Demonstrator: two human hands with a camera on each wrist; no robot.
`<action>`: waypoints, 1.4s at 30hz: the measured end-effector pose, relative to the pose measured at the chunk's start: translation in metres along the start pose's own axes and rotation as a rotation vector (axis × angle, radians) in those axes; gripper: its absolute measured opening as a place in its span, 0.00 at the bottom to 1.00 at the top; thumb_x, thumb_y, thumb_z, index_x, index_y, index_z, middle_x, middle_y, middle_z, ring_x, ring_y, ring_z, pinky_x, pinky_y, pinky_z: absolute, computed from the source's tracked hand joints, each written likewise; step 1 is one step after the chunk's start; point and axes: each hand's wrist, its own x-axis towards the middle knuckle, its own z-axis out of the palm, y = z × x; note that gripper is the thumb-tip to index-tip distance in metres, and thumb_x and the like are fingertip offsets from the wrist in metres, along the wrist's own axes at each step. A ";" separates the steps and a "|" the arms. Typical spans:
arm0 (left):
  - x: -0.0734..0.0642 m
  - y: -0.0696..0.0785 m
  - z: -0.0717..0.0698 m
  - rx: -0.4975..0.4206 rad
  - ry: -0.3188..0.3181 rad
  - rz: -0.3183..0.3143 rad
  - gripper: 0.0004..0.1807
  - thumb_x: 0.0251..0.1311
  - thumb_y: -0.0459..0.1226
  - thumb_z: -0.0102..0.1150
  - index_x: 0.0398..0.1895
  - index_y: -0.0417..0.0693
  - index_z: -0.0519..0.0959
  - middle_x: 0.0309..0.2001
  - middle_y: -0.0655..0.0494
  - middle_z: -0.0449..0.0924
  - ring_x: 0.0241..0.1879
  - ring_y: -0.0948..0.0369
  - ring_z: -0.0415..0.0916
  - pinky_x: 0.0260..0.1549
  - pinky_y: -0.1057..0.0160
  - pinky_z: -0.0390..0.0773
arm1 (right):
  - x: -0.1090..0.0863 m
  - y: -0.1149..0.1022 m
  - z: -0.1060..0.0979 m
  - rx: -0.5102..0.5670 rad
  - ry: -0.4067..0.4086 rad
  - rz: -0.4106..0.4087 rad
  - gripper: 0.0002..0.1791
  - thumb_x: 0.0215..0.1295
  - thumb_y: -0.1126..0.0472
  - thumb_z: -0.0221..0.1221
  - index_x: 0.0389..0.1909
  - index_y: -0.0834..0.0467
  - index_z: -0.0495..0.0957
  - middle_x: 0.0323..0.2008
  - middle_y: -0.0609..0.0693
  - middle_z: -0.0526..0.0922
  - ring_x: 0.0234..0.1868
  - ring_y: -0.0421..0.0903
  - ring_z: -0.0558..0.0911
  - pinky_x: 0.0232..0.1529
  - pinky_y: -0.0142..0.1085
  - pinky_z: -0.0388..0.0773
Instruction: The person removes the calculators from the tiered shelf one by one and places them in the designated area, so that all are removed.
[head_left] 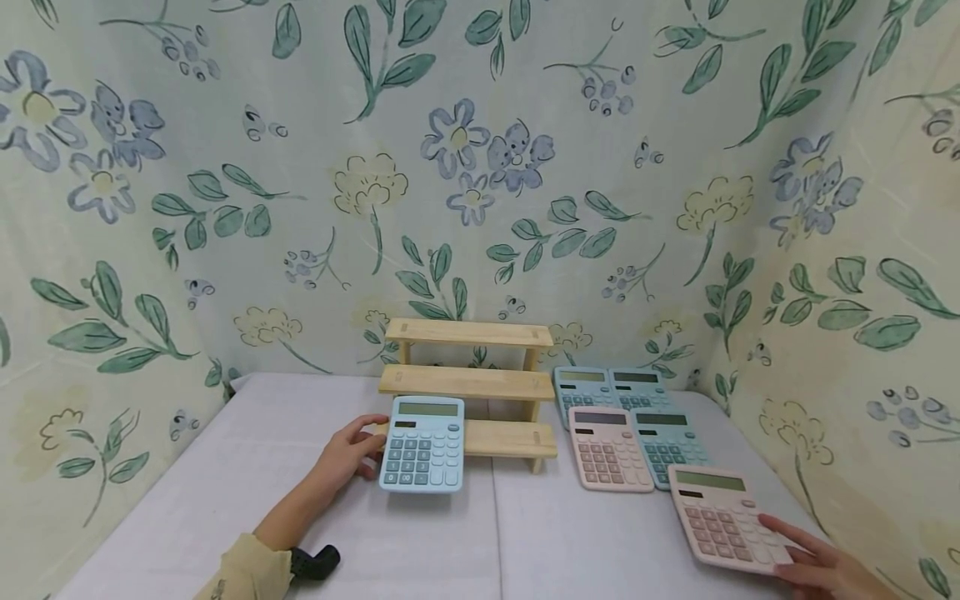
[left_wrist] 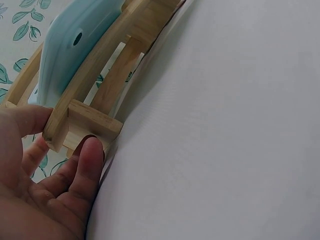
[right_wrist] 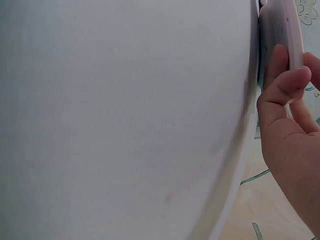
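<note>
A light wooden three-step display stand stands on the white cloth. One light blue calculator leans on its lowest step at the left, keys facing me. My left hand grips the left end of that step; in the left wrist view, the fingers reach around the wood beside the calculator. At the right, my right hand holds a pink calculator by its lower right side. Thumb and fingers pinch its edge in the right wrist view, where the calculator appears edge-on.
Right of the stand lie another pink calculator and several blue calculators, grouped close together, some overlapping. A white cloth covers the table. Floral curtains enclose the back and sides.
</note>
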 end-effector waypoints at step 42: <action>0.001 -0.002 0.001 0.017 0.008 0.003 0.24 0.70 0.42 0.57 0.68 0.54 0.72 0.41 0.49 0.84 0.36 0.57 0.81 0.30 0.60 0.81 | -0.001 -0.012 0.014 -0.407 0.245 -0.024 0.59 0.47 0.49 0.77 0.75 0.66 0.56 0.61 0.78 0.67 0.43 0.53 0.80 0.41 0.48 0.81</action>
